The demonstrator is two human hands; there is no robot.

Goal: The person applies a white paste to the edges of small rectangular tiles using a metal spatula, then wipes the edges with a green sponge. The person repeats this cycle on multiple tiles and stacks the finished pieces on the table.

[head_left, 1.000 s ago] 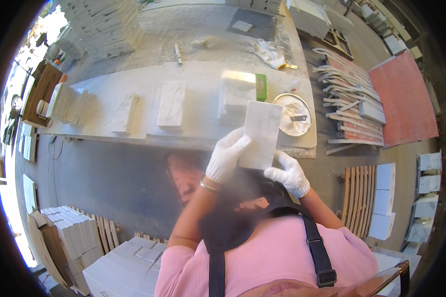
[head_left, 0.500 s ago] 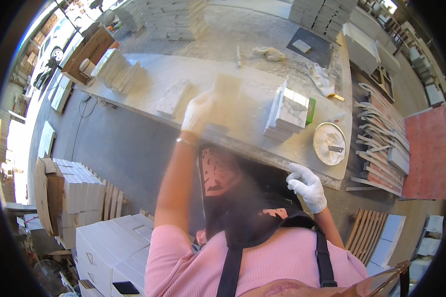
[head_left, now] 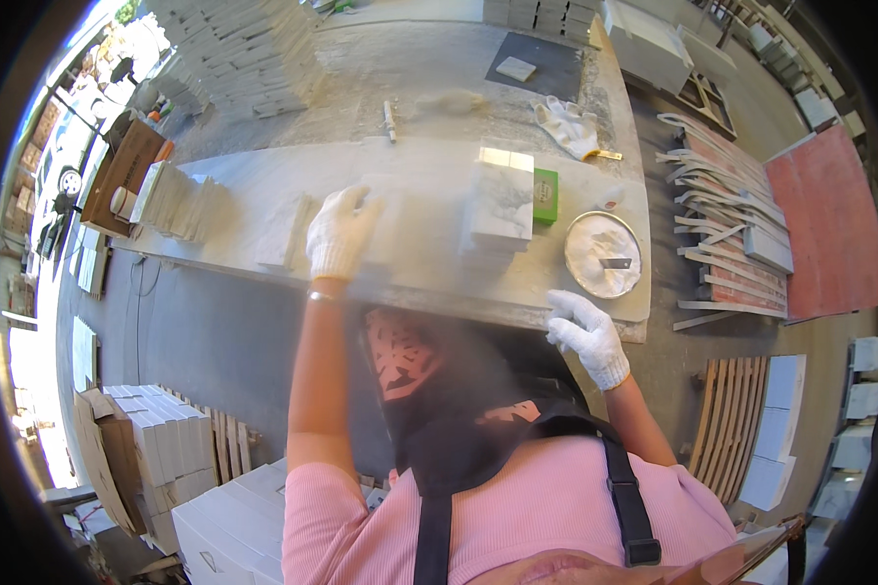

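With pale tiles [head_left: 281, 234] at its nine o'clock, the left hand [head_left: 339, 236] has an unclear grip, while the right hand [head_left: 591, 336], fingers loosely bent and empty, has a tub [head_left: 568, 253] holding white paste [head_left: 595, 234] and a scraper [head_left: 616, 263] at twelve.

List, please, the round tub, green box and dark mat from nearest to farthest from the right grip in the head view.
1. Round tub, just beyond the right grip.
2. Green box, farther back and leftward.
3. Dark mat, well back, under a white slab.
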